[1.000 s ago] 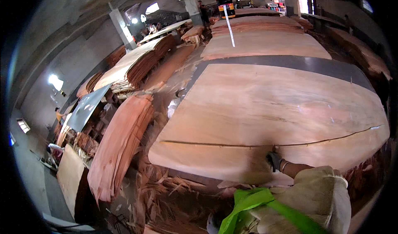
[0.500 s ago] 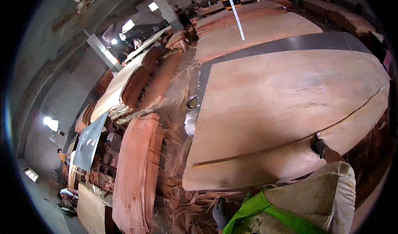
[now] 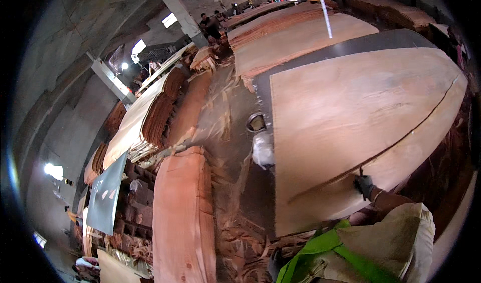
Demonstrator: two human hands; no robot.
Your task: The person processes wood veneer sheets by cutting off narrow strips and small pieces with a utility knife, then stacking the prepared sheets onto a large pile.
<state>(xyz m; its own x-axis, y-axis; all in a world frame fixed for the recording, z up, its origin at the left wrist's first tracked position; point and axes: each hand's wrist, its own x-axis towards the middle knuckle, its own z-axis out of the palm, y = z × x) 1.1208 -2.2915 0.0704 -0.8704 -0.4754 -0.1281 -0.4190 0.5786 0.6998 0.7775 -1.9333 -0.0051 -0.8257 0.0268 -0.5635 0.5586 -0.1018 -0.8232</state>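
A large pale wood veneer sheet (image 3: 345, 107) lies across the work surface in front of me. A dark curved seam or raised edge (image 3: 401, 142) runs along its near side; which of the two it is, I cannot tell. My right hand (image 3: 364, 185), in a dark grey glove, is at the near side of this line with one finger stretched toward it and nothing visible in its grip. Low at the sheet's near left corner, my left hand (image 3: 274, 264), also gloved, hangs beside the green strap (image 3: 313, 250) on my clothing. Its fingers are hard to make out.
Reddish veneer stacks stand to the left (image 3: 183, 213) and beyond the table (image 3: 300, 37). A metal bucket (image 3: 256, 122) and a white plastic bag (image 3: 263, 150) sit by the sheet's left edge. Wood scraps (image 3: 240, 250) litter the floor. People (image 3: 210, 26) are far back.
My right hand has shifted left along the dark line, and one finger now sticks out. The line's left end shows fainter and flatter. The view has turned, moving the sheet rightward.
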